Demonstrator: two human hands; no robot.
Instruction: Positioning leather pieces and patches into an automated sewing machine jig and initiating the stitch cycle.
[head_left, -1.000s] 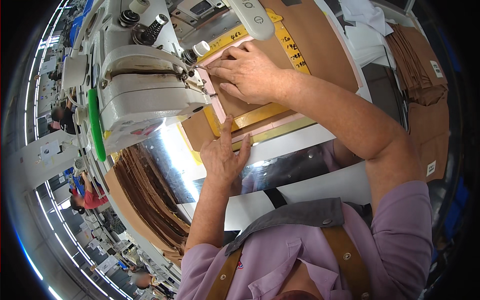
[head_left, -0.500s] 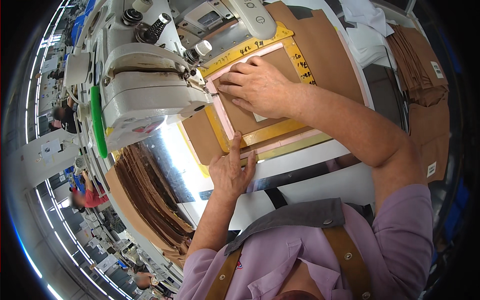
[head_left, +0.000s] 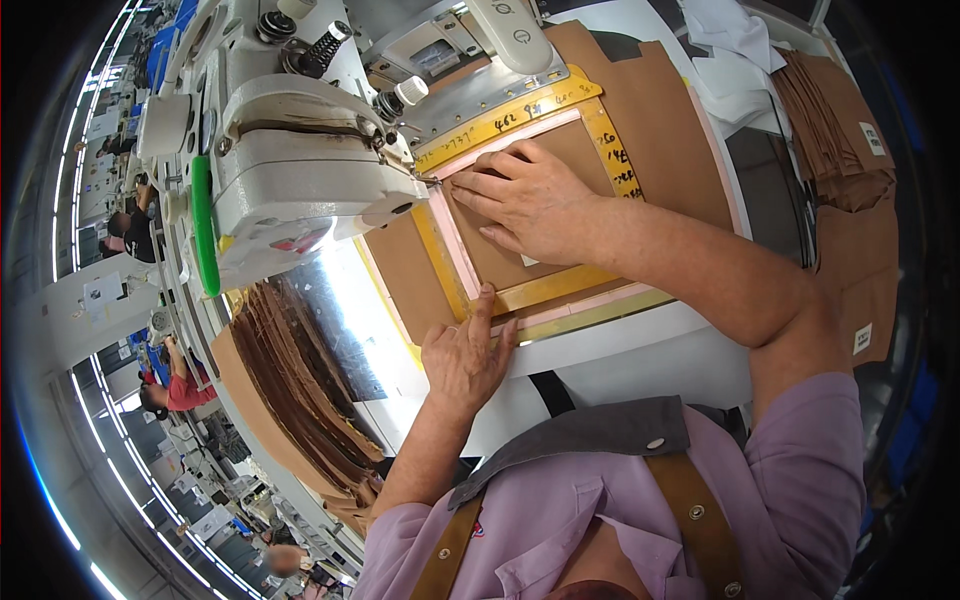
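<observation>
My right hand [head_left: 540, 207] lies flat on a brown panel [head_left: 562, 150], its fingers pointing toward the needle area of a white sewing machine [head_left: 300, 200]. Around the panel's inner area runs a yellow template frame [head_left: 535, 117] with handwritten marks, edged inside by a pink strip [head_left: 455, 235]. At the frame's near left corner, my left hand [head_left: 463, 368] presses its outstretched index finger, the thumb apart from it. Neither hand grips anything. A small pale label [head_left: 529, 260] shows partly beside my right palm. The machine head and my fingers hide the exact stitching spot.
Stacked brown pieces [head_left: 290, 370] stand left of the work surface. More brown panels [head_left: 825, 120] hang at the right, by crumpled white material [head_left: 730, 75]. A green strip [head_left: 205, 225] runs along the machine head. Other people work in the far left background.
The brown panel and yellow frame have slid toward me and slightly right beneath the machine. Both hands have travelled with them, keeping nearly the same pose.
</observation>
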